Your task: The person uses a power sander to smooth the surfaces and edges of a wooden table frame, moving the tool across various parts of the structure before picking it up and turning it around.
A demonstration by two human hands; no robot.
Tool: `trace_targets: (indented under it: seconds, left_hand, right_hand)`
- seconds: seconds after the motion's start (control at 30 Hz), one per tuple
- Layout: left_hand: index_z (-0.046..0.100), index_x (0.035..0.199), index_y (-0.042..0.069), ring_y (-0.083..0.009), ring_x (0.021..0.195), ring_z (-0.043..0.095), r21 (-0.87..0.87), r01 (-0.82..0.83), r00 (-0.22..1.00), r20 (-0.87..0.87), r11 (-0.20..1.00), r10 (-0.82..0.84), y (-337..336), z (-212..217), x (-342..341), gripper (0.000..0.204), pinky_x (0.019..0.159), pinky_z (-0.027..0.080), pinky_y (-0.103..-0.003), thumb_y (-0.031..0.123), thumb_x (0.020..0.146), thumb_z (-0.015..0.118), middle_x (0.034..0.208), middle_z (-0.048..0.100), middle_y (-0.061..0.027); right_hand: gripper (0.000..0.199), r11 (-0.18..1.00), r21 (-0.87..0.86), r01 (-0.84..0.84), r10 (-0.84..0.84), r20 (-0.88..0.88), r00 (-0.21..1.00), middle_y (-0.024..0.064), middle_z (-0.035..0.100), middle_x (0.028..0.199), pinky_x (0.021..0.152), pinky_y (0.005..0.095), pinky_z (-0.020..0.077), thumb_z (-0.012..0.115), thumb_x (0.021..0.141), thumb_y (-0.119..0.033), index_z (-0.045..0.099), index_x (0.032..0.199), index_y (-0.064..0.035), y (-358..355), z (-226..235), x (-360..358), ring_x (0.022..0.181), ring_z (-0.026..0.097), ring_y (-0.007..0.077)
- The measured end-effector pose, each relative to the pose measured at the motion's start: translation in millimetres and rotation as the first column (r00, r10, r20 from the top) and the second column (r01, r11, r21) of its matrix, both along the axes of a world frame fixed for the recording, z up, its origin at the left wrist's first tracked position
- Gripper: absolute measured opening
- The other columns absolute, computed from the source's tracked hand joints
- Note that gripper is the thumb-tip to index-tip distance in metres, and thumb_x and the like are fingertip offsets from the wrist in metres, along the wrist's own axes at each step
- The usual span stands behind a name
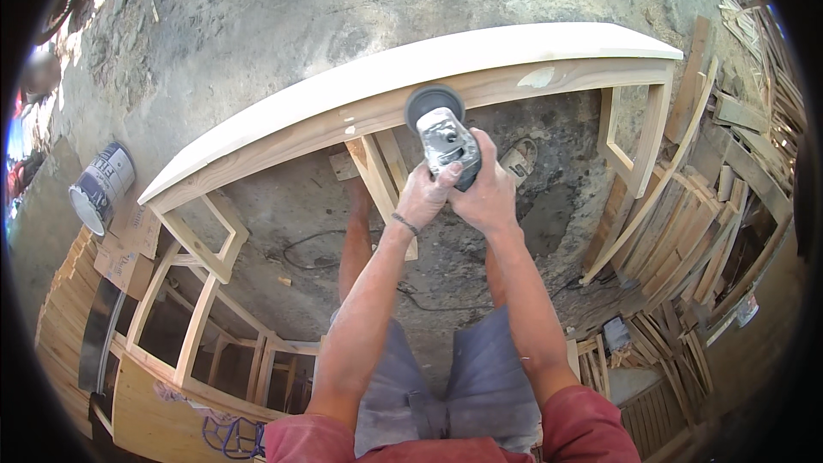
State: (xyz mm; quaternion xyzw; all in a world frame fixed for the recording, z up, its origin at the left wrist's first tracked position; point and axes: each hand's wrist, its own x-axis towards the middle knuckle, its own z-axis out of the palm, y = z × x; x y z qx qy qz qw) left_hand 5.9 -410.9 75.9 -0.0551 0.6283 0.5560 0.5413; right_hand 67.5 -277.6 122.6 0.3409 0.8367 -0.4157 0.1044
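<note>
Both my hands grip an angle grinder (446, 139) with a silver-wrapped head and a round grey disc (435, 104). My left hand (422, 199), dusty and with a dark band at the wrist, closes on its left side. My right hand (486, 197) wraps the dark body from the right. The disc lies against or just over the pale wooden rail (300, 139) of a long piece of furniture; contact is unclear. A white top (411, 67) runs along that rail. Pale patches mark the rail, and open wooden legs (658, 133) stand at its ends.
Left stands a paint bucket (103, 184) by flattened cardboard (129, 249). A bare wooden frame (201, 326) fills the lower left. Stacked wooden strips (677, 231) crowd the right. A dark cord (411, 291) trails over the rough concrete floor (360, 0) near my feet.
</note>
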Motion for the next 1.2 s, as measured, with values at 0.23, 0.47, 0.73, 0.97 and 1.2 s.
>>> trace_targets:
  seconds: [0.23, 0.47, 0.73, 0.97, 1.2]
  left_hand:
    - [0.057, 0.136, -0.004, -0.0200, 0.121, 0.058, 0.046, -0.269, 0.963, 0.016, 0.962, 0.268, -57, -9, -2, 0.086, 0.106, 0.044, -0.035, 0.070, 0.092, 0.063, 0.130, 0.064, -0.0114]
    - [0.048, 0.146, 0.000, -0.0226, 0.127, 0.059, 0.097, -0.530, 0.845, 0.144, 0.842, 0.515, -79, -5, -15, 0.110, 0.108, 0.048, -0.038, 0.080, 0.075, 0.073, 0.137, 0.059, -0.0094]
    - [0.042, 0.149, 0.002, -0.0211, 0.129, 0.056, 0.122, -0.370, 0.928, 0.095, 0.921, 0.360, -73, -15, -12, 0.106, 0.111, 0.046, -0.039, 0.079, 0.082, 0.068, 0.140, 0.055, -0.0075]
    - [0.059, 0.133, -0.003, -0.0188, 0.118, 0.060, 0.114, -0.175, 0.984, -0.019, 0.978, 0.178, -3, 0, -10, 0.083, 0.104, 0.047, -0.036, 0.069, 0.092, 0.063, 0.125, 0.067, -0.0100]
    - [0.065, 0.122, -0.006, -0.0194, 0.106, 0.065, 0.091, 0.045, 0.998, -0.040, 0.995, -0.041, 68, 7, -5, 0.076, 0.095, 0.052, -0.037, 0.063, 0.090, 0.068, 0.112, 0.071, -0.0137]
  right_hand:
    - [0.086, 0.992, -0.084, -0.096, 0.100, 0.042, 0.994, 0.0241, 0.068, 0.109, 0.077, 0.0522, 0.0593, 0.079, 0.078, -0.044, 0.039, 0.149, -0.0178, -44, 5, -36, 0.092, 0.072, 0.0446]
    - [0.085, 0.963, -0.108, -0.245, 0.250, 0.028, 0.968, 0.0236, 0.062, 0.093, 0.067, 0.0529, 0.0588, 0.077, 0.079, -0.039, 0.039, 0.152, -0.0198, -72, 2, -61, 0.081, 0.072, 0.0443]
    - [0.087, 0.978, -0.073, -0.194, 0.199, 0.078, 0.977, 0.0225, 0.067, 0.103, 0.071, 0.0504, 0.0597, 0.081, 0.076, -0.039, 0.039, 0.151, -0.0182, -57, 4, -51, 0.086, 0.073, 0.0432]
    - [0.086, 0.998, -0.051, -0.042, 0.046, 0.075, 0.996, 0.0236, 0.069, 0.108, 0.078, 0.0528, 0.0596, 0.081, 0.077, -0.040, 0.041, 0.149, -0.0153, -3, 5, -22, 0.091, 0.072, 0.0455]
    - [0.085, 0.998, 0.022, 0.067, -0.068, 0.061, 0.996, 0.0244, 0.070, 0.113, 0.079, 0.0512, 0.0590, 0.079, 0.079, -0.032, 0.036, 0.149, -0.0127, 54, 5, 11, 0.097, 0.073, 0.0444]
